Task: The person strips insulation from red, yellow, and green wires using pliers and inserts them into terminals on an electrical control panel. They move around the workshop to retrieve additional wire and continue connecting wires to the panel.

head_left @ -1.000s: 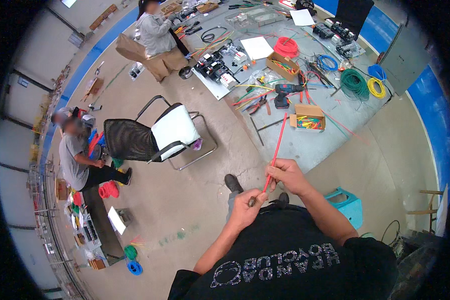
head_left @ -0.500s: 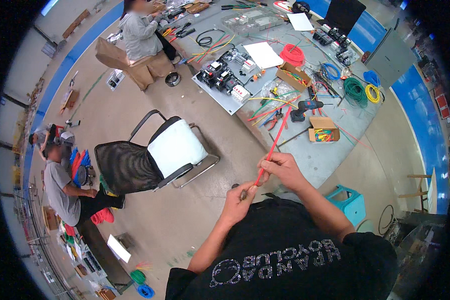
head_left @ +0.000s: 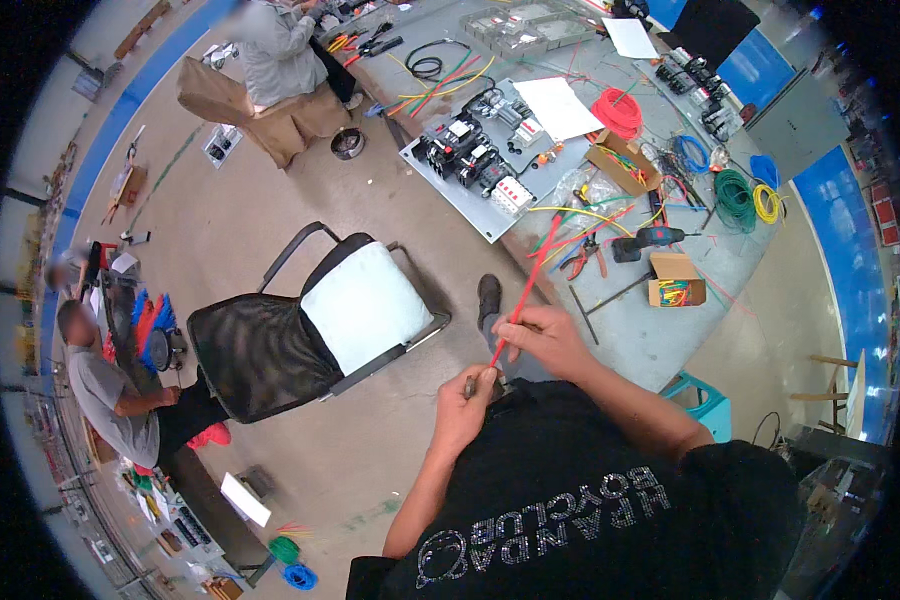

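Observation:
My left hand (head_left: 460, 410) is closed in a pinch round the lower end of a red wire (head_left: 532, 277). A small dark piece, too little seen to name, also shows in its fingers. Higher up the same wire, my right hand (head_left: 547, 340) grips it between thumb and fingers. From there the wire slants up and away toward the table's near edge, and its far part looks like more than one strand. Pliers with red handles (head_left: 582, 258) and a cordless drill (head_left: 642, 245) lie on the table beyond my right hand.
A mesh-backed chair (head_left: 260, 350) with a white cushion stands at my left. On the grey table (head_left: 660, 340) are a plate of electrical parts (head_left: 475, 160), a box of coloured pieces (head_left: 676, 282) and wire coils (head_left: 735, 200). Two people sit at the left, and a teal stool (head_left: 705, 408) is at right.
My view and body have shifted, so the table now appears further right. A shoe has come into sight beside the chair. Both hands keep hold of the red wire.

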`<state>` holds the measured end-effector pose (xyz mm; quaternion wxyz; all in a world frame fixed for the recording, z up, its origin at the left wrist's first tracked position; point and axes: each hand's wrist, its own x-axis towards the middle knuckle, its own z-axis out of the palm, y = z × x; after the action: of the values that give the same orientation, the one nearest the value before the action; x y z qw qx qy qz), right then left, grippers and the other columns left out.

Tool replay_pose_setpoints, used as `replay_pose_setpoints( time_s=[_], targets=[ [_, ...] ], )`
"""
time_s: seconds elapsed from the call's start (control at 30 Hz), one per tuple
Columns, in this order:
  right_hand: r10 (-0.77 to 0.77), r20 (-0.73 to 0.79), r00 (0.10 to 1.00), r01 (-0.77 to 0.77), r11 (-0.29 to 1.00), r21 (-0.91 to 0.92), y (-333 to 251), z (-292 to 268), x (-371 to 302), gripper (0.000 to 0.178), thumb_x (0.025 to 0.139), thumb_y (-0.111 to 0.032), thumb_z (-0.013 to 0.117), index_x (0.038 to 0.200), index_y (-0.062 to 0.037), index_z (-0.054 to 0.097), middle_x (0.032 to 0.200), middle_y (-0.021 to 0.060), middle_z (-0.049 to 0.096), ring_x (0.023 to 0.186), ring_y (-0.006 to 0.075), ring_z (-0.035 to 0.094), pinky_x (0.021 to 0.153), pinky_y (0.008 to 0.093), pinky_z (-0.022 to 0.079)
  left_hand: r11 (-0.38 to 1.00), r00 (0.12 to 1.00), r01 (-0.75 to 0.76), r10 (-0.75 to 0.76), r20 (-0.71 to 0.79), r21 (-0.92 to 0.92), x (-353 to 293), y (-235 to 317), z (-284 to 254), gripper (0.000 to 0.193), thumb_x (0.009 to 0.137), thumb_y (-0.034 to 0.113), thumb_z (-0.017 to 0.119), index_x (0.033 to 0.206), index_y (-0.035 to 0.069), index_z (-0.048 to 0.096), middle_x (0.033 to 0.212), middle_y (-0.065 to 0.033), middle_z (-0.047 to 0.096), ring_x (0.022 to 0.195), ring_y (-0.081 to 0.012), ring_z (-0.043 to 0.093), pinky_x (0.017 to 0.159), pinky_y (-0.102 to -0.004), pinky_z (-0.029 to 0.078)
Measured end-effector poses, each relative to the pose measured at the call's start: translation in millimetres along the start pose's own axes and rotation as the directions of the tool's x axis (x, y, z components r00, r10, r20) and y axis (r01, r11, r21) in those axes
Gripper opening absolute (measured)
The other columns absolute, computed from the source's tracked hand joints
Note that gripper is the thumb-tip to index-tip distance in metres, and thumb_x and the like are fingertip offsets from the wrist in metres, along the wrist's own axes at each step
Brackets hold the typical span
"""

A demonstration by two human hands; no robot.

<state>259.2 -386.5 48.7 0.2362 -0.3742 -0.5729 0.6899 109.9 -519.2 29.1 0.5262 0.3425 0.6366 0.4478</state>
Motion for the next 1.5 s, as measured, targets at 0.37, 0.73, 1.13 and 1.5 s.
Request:
replay_pose_setpoints(
  time_s=[0.37,0.73,1.13,1.5],
  targets=[
    [0.012,0.120,0.993,-0.051,0.945,0.324,-42,-62,177,0.022,0.100,-0.020,0.059,0.103,0.0016,0.065,0.081,0.0083,0.069,0.061,0.0126,0.064,0.058,0.0259,0.052,0.972,0.986,-0.167,0.163,0.038,0.168,160,87,-28,0.022,0.099,0.020,0.059,0.095,0.001,0.069,0.070,0.0013,0.055,0.063,-0.0073,0.048,0.058,-0.0246,0.040],
    [0.041,-0.092,0.995,0.011,0.862,0.507,-49,-162,258,0.020,0.097,-0.020,0.063,0.100,-0.0004,0.063,0.085,0.0064,0.066,0.067,0.0131,0.065,0.059,0.0264,0.053,0.951,0.935,-0.189,0.098,0.340,0.244,316,154,-1,0.018,0.100,0.016,0.060,0.101,0.000,0.069,0.077,-0.0006,0.061,0.071,-0.0077,0.051,0.065,-0.0253,0.042],
    [0.085,-0.538,0.838,0.094,0.951,0.296,-54,-175,279,0.015,0.094,-0.008,0.062,0.106,0.0022,0.065,0.087,0.0109,0.071,0.063,0.0111,0.063,0.058,0.0248,0.051,0.972,0.863,-0.018,-0.103,0.495,0.234,414,163,9,0.020,0.099,0.019,0.060,0.100,0.000,0.067,0.073,-0.0043,0.062,0.067,-0.0079,0.051,0.062,-0.0266,0.043],
    [0.187,-0.659,0.728,0.062,0.940,0.335,-66,-159,376,0.021,0.095,-0.009,0.061,0.114,0.0009,0.061,0.083,0.0071,0.068,0.062,0.0132,0.064,0.058,0.0268,0.052,0.968,0.631,0.108,-0.242,0.737,0.225,537,154,-70,0.023,0.101,0.022,0.059,0.108,0.002,0.069,0.081,0.0023,0.060,0.071,-0.0052,0.050,0.064,-0.0226,0.041]
  ],
)
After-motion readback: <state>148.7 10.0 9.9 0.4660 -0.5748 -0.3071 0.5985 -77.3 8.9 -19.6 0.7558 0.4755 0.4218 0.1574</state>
